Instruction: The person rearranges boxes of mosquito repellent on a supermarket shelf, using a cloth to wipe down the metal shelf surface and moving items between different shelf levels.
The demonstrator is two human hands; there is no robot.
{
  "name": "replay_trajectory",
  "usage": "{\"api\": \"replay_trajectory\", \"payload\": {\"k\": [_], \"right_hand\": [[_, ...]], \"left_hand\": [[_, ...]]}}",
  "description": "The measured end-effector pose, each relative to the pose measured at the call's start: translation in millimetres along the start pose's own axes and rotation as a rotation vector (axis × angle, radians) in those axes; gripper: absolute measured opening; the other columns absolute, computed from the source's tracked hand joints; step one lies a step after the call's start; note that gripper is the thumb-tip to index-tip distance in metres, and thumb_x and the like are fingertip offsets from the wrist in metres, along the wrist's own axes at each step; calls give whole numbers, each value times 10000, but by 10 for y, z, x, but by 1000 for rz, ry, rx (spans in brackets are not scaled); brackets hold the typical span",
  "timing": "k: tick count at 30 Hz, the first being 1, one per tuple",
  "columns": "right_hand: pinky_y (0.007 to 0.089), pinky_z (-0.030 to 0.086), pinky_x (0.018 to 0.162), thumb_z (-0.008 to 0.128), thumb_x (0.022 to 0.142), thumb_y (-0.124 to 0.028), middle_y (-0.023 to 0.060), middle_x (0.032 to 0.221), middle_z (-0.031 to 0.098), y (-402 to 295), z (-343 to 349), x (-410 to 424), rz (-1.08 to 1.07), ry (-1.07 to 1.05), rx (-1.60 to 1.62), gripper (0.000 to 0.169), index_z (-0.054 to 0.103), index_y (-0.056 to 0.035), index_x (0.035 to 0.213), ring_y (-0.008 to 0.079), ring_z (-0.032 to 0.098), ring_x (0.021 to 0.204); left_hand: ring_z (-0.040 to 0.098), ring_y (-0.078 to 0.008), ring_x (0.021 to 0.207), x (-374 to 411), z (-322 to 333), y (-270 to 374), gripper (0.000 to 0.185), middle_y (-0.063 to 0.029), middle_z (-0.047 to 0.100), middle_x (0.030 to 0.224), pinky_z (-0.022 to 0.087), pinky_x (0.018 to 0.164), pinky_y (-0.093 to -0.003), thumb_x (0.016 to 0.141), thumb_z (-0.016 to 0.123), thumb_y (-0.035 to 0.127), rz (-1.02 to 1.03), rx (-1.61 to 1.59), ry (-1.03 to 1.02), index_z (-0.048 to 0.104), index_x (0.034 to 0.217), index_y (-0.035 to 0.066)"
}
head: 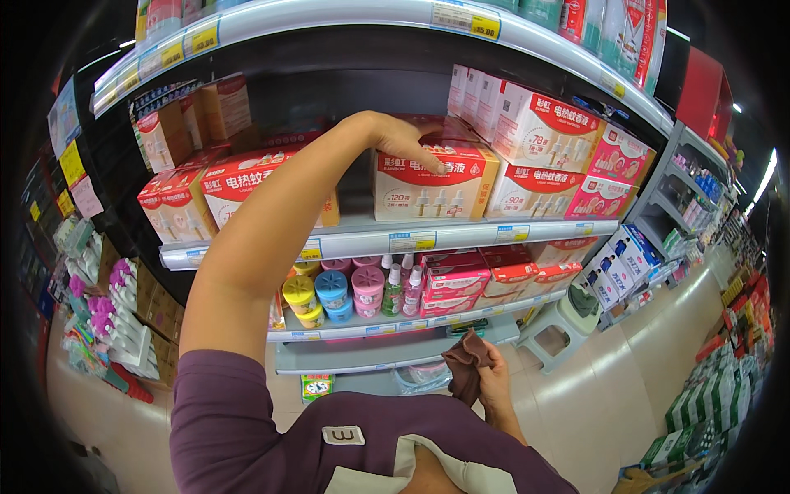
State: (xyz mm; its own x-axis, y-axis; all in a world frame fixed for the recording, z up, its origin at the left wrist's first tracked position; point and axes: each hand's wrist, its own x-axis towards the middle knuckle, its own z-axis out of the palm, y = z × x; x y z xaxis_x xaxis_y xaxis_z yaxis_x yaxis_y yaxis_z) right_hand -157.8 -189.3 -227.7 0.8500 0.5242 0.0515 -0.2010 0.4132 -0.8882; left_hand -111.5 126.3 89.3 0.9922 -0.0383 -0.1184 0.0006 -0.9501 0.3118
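Note:
My left hand (pixel 404 137) reaches over a red and cream box of electric mosquito-repellent liquid (pixel 432 194) on the middle shelf. Its thumb presses over the box's upper front edge, and its fingers extend back across the top, their tips partly hidden. Low in front of my chest, my right hand (pixel 495 380) holds a crumpled dark brown cloth (pixel 467 370). Similar stacked boxes (pixel 543 136) stand to the right of the gripped box. More boxes (pixel 237 185) are on the left, partly covered by my left forearm.
The shelf's price-label rail (pixel 463 236) runs below the boxes. Under it are round yellow, blue and pink containers (pixel 333 289), spray bottles (pixel 395 293) and small cartons (pixel 457 284). An upper shelf edge (pixel 382 13) overhangs my arm. A plastic stool (pixel 561 327) stands at the right.

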Motion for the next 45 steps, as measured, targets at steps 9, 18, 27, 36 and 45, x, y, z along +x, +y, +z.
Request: {"api": "replay_trajectory", "payload": {"k": [9,18,27,36,45], "right_hand": [[256,432,824,589,837,-101,69,1048,546,90,-85,47,-75,-51,-84,323,495,14,1124,138,528,942],[267,447,813,571,842,-75,77,1045,543,24,-327,-36,-97,38,-56,307,490,15,1124,146,536,935],[251,449,799,579,843,-84,76,1043,552,-15,-292,98,-14,-47,-29,318,487,11,1133,140,541,931],[273,427,851,622,817,-120,74,1071,545,63,-281,276,-21,-174,-58,362,492,10,1129,149,529,971],[325,461,846,547,860,-152,92,1088,548,-28,-307,321,46,-217,149,310,482,-28,1135,203,553,975]], "left_hand": [[287,-316,1273,58,7,-164,1023,-211,266,1383,274,1011,-365,572,614,525,58,-6,-49,174,1395,108],[322,-319,1255,-144,-34,-125,929,-213,292,1371,284,1016,-364,615,605,480,6,60,-20,217,1387,139],[358,-335,1228,-140,142,-117,907,-247,340,1329,275,1017,-355,706,466,656,-3,135,142,240,1373,84],[417,-355,1167,-280,296,0,844,-246,418,1265,325,979,-379,737,522,601,48,141,342,316,1326,33],[464,-307,1132,-1917,-232,-552,784,-205,463,1234,381,946,-359,665,700,435,-180,315,378,405,1266,28]]}}
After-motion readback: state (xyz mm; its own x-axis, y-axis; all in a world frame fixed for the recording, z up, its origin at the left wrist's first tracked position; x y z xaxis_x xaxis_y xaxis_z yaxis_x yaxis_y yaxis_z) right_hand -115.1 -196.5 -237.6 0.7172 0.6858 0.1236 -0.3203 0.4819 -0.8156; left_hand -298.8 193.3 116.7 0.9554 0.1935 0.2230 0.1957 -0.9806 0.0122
